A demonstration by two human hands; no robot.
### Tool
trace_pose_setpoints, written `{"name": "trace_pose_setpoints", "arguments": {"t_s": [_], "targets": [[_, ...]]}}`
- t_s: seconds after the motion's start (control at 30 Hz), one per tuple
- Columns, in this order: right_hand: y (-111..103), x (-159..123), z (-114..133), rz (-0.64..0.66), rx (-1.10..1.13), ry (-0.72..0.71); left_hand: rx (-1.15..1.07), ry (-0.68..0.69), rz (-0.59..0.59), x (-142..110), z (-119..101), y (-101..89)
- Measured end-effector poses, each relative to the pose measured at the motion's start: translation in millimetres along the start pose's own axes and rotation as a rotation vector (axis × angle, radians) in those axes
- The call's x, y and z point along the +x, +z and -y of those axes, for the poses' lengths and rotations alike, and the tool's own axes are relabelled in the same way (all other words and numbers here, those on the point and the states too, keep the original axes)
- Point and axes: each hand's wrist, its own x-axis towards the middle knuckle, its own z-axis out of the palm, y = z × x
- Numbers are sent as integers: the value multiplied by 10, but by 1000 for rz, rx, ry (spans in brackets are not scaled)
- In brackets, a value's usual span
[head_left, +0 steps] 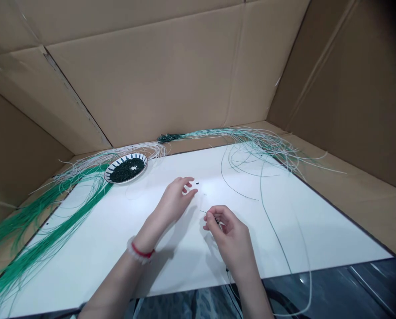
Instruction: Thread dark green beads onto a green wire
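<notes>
My left hand (178,195) hovers over the white board with thumb and fingers apart, nothing visible between them. Just beyond its fingertips is a tiny dark bead (197,183). My right hand (230,235), closed in a pinch, grips a thin strand (202,212) whose fine tip sticks out to the left. Several small dark beads (217,219) show on the strand at its fingers. Below the hand, the strand's lower part trails past the board's front edge, with a dark bit (227,270) on it. Much of the held portion is hidden in the palm.
On the back left stands a patterned plate (147,165) of dark beads. Green strands (51,235) spread along the left side. A bundle of pale and green strands (271,144) lies at the back right. Cardboard walls (171,79) surround the white board (317,230).
</notes>
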Motion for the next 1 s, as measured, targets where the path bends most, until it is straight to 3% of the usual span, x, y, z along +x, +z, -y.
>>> {"name": "trace_pose_setpoints", "arguments": {"t_s": [0.1, 0.2, 0.7, 0.8, 1.0], "targets": [[14, -23, -27, -13, -46, 5, 156, 77, -16, 281, 154, 125], [36, -46, -33, -20, -71, -8, 237, 137, -7, 404, 239, 189], [34, -28, -47, -5, -108, 17, 312, 239, 36, 483, 289, 186], [34, -24, -72, -3, -82, 34, 304, 245, 51, 440, 232, 146], [37, -21, -46, -22, 11, 37, 244, 234, 15, 120, 83, -51]]}}
